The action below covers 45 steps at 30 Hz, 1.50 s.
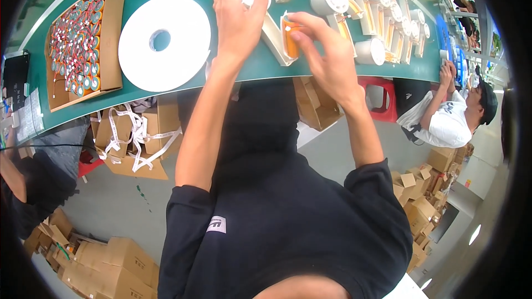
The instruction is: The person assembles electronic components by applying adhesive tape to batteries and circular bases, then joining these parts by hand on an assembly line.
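Observation:
My left hand (237,25) is closed around the round, slotted end of a white plastic housing (271,34), whose long narrow body slants down toward the table's near edge. At the near end of that body is an orange-wrapped battery pack (290,43), pinched between the thumb and fingers of my right hand (331,58). Whether the pack is fully seated in the housing cannot be made out. Close to my left forearm lies a big white reel of tape (138,33). Several more white housings (330,1) with orange packs stand in rows beyond my right hand.
A cardboard tray (115,39) of wired orange batteries sits at the table's left. Below the green table (227,84) are a carton (160,160) with white strip waste, another carton (316,102) and a red stool (382,99). Co-workers sit on both sides.

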Available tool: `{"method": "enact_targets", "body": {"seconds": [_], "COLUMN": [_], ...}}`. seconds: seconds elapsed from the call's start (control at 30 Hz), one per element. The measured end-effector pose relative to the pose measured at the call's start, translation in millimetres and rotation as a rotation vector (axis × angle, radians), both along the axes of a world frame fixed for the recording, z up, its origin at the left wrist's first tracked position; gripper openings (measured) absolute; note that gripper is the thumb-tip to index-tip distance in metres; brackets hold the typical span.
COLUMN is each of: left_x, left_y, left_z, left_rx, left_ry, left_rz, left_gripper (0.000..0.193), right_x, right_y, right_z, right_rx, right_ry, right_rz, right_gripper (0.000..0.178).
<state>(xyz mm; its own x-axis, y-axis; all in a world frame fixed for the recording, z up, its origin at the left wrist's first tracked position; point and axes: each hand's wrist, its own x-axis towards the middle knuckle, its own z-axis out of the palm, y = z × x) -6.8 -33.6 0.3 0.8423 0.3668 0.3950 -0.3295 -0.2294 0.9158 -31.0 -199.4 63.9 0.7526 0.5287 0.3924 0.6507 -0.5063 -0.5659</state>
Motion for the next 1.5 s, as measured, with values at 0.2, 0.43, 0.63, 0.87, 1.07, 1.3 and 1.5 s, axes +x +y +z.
{"method": "enact_targets", "body": {"seconds": [0.2,0.43,0.63,0.87,1.07,1.3,1.5], "left_x": [1.0,1.9,-1.4,1.7,0.3,0.2,-6.0], "left_y": [0.4,1.6,0.9,4.6,3.2,5.4,2.5], "left_z": [-1.6,-6.1,-2.5,-8.4,-4.0,-7.7,17.0], "left_rx": [0.036,0.065,0.03,0.125,0.092,0.137,0.02], "left_ry": [-0.004,-0.012,0.019,-0.029,0.002,0.011,0.126], "left_rz": [0.01,0.005,-0.004,0.017,-0.011,0.013,-0.023], "left_gripper": [0.044,0.044,0.045,0.045,0.046,0.047,0.047], "right_x": [0.0,-4.2,-3.2,10.5,40.1,49.9,45.0], "right_y": [3.4,8.2,9.7,16.4,0.6,9.3,17.1], "right_z": [-6.4,-6.7,-6.9,-7.5,-0.3,20.7,28.4], "right_rx": [-0.02,-0.143,-0.231,-0.36,-0.282,-0.571,-0.674], "right_ry": [-0.031,-0.19,-0.191,0.03,0.29,0.472,0.453], "right_rz": [0.017,0.018,0.001,0.044,0.304,0.278,0.221], "right_gripper": [0.025,0.027,0.024,0.027,0.039,0.045,0.045]}}
